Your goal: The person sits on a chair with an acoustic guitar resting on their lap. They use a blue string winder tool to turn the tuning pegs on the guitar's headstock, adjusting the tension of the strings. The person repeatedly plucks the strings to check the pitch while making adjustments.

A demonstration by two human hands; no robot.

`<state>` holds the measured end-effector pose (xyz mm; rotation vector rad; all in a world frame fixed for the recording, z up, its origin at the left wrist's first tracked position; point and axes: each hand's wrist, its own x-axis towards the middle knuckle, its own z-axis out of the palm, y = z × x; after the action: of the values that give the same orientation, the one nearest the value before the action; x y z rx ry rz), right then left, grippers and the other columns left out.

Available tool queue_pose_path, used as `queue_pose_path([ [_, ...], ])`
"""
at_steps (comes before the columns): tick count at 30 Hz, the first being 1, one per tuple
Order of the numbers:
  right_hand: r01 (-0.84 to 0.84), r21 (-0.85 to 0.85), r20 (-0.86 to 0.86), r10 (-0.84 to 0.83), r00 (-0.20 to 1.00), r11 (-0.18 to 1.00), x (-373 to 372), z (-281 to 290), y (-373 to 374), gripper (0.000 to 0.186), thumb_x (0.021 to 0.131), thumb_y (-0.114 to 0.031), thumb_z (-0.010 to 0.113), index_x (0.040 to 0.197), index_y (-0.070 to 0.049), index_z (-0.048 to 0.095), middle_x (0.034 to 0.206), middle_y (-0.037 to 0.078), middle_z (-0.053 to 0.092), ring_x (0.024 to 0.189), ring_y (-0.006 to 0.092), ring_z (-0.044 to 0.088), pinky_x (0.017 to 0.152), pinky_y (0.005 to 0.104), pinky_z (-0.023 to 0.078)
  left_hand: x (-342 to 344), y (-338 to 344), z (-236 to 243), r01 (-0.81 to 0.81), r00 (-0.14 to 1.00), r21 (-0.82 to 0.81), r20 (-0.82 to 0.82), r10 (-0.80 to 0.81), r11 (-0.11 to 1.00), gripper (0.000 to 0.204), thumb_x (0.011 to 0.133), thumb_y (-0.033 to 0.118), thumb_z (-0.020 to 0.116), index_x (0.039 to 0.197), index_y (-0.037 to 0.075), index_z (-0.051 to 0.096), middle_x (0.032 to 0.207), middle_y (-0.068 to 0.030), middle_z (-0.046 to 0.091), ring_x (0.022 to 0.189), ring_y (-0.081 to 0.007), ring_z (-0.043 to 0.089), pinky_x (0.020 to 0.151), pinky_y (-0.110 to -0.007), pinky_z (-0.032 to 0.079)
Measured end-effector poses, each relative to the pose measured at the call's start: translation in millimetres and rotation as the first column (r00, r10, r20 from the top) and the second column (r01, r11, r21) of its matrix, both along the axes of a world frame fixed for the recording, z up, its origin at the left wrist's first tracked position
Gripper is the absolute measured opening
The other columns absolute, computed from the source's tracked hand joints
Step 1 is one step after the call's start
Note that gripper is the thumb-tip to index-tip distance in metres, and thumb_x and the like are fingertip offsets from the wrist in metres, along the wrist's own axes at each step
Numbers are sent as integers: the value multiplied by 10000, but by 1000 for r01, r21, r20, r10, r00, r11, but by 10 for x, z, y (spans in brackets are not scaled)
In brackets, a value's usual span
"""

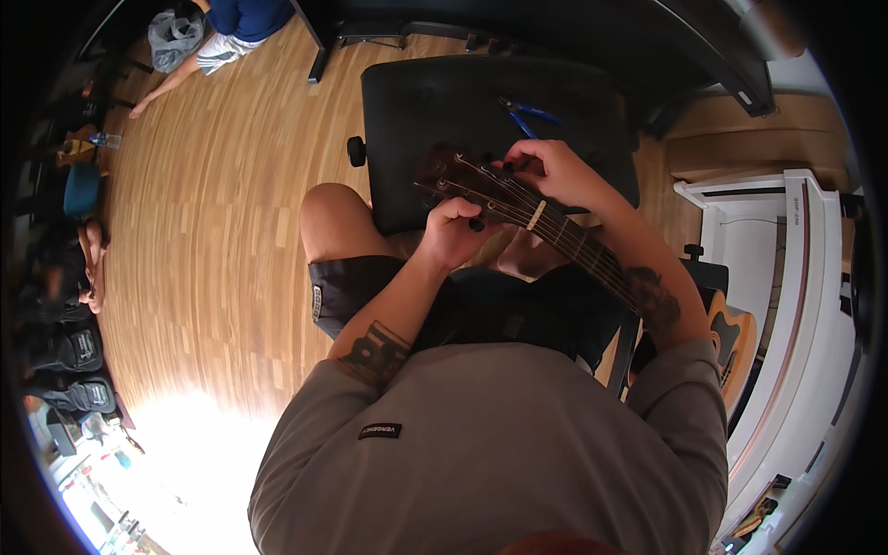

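A guitar headstock (442,168) of dark wood points to the far left, its neck (592,259) slanting back toward my right forearm. Strings run over a pale nut (536,215) to the metal posts. On the near side of the headstock, my left hand (453,236) is closed at a black tuning peg (476,224), thumb on top. My right hand (552,171) reaches over the neck to the far side, fingers curled in a pinch at the pegs there; its fingertips are partly hidden. Blue-handled cutting pliers (529,117) lie beyond the right hand.
The pliers rest on a black padded bench (407,102) with a side knob (356,151). At right stand another guitar (735,347) and a white keyboard (795,305). A person (245,28) sits at the far left beside a plastic bag (174,42). Black bags (79,351) line the left wall.
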<state>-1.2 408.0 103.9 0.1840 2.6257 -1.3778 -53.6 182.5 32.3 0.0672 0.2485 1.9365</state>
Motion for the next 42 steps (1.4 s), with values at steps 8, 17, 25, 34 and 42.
queue_pose_path([
  [8,334,-273,159,-300,940,902,-25,37,-62,273,956,-274,673,1035,-22,741,872,90,748,712,148,704,614,303,530,0,-2,97,30,999,6,45,-30,1000,766,740,133,567,1496,87,454,1452,-153,539,1332,-339,524,1132,-559,382],
  [17,183,-232,185,-142,973,955,-45,124,-114,196,977,-178,659,1069,-8,690,931,24,704,828,90,669,697,250,535,39,21,27,-64,998,-41,-5,64,997,752,730,141,560,1472,58,470,1406,-161,572,1314,-337,533,1137,-536,376],
  [25,16,-204,-8,-18,1000,979,-20,70,-73,136,956,-18,629,1088,-27,661,967,30,693,839,102,675,712,255,545,9,-3,4,-36,999,-21,-36,35,999,747,744,144,571,1477,45,466,1402,-161,576,1316,-335,534,1135,-527,382],
  [34,190,-169,225,-150,963,967,-96,154,-108,174,985,-182,663,1055,-24,679,939,16,702,839,98,672,717,243,541,9,-3,75,-53,998,-44,-24,52,998,732,748,71,563,1475,50,482,1355,-122,600,1238,-275,563,1046,-468,444],
  [42,116,-347,76,-95,993,931,-52,131,-118,143,954,-2,628,1079,-5,697,1017,58,707,850,127,679,794,281,565,39,-12,-30,-58,998,-38,-36,56,998,676,786,140,562,1450,36,488,1394,-170,577,1291,-339,546,1082,-541,425],
])
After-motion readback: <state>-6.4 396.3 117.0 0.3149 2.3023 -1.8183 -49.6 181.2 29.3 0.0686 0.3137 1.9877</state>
